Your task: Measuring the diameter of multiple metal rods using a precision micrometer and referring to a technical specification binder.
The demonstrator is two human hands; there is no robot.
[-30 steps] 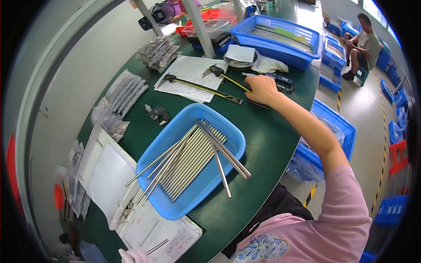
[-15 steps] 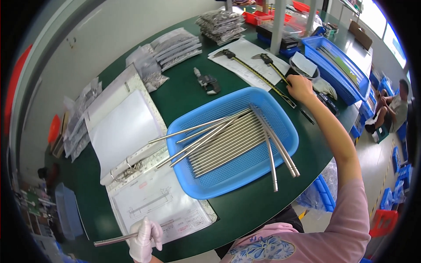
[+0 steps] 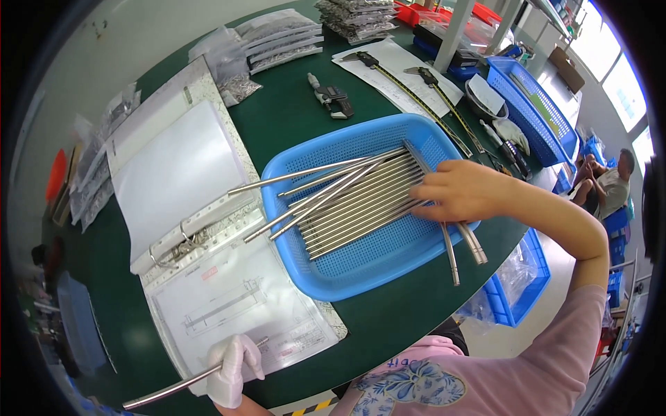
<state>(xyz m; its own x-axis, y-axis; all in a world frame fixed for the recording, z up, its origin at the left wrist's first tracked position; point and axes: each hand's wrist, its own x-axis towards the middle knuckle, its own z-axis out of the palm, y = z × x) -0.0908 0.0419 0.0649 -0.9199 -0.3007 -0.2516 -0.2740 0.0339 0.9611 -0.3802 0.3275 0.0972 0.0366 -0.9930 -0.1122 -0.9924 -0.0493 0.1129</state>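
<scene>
My left hand [image 3: 236, 367], in a white glove, is closed round a metal rod [image 3: 166, 392] at the near left, over the drawing's lower edge. My bare right hand [image 3: 461, 191] reaches over the right side of the blue basket [image 3: 347, 286]. Its bent fingertips come down at the right ends of the metal rods [image 3: 368, 208]; what they grip, if anything, is hidden. Most rods lie side by side inside, several slant across them over the left rim, and others stick out over the near right rim, partly under my hand.
An open ring binder [image 3: 180, 166] with a drawing sheet [image 3: 243, 319] lies left of the basket. Behind are a micrometer [image 3: 331, 97], two calipers [image 3: 444, 93], bagged parts [image 3: 281, 41] and a second blue basket [image 3: 534, 104]. At far right a person [image 3: 614, 180] sits.
My right hand has left the shorter caliper and come left and nearer, onto the rods in the basket. The rod in my left hand has tilted, and its other end now shows past the fingers.
</scene>
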